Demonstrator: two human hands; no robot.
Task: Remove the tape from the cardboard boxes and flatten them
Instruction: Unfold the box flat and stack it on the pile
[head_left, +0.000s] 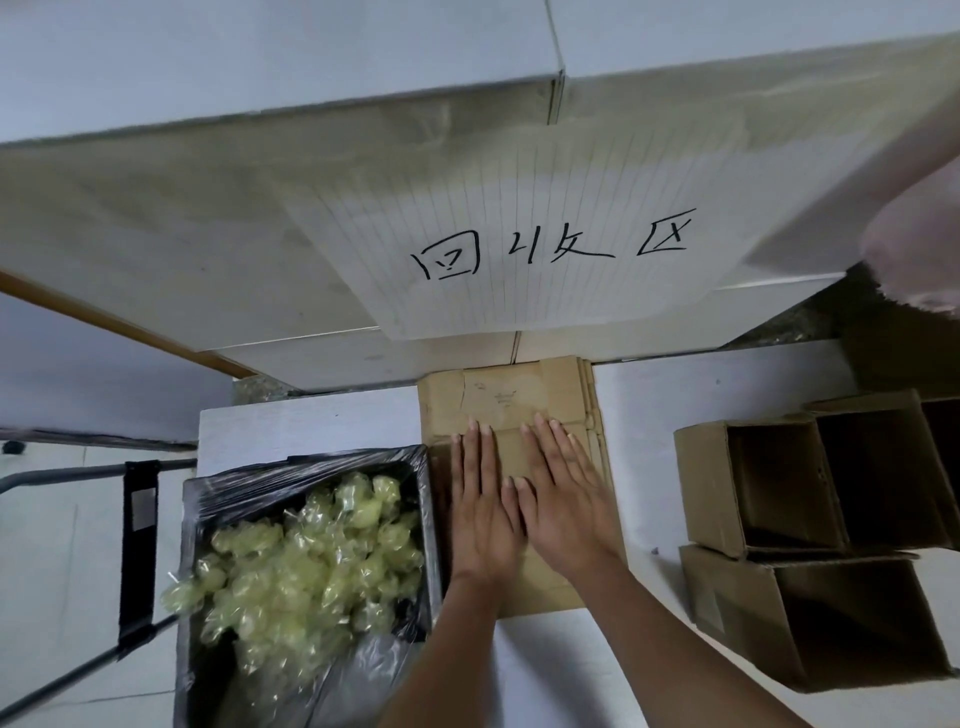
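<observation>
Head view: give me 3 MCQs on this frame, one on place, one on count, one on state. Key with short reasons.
1. Where is the bin of crumpled tape relative to the flattened cardboard stack?
A. on the person's left of it
B. on the person's right of it
C. on top of it

2. How many unflattened boxes are clearly seen on the right?
A. none
B. one
C. at least three

3. How are the two hands placed?
A. gripping a tape strip
B. pressing flat on the stack
C. off the table

Key: 1 A, the bin sits beside the stack's left edge. 2 C, open boxes and stand there. 3 B, the left hand and right hand lie straight-fingered on the cardboard.
</observation>
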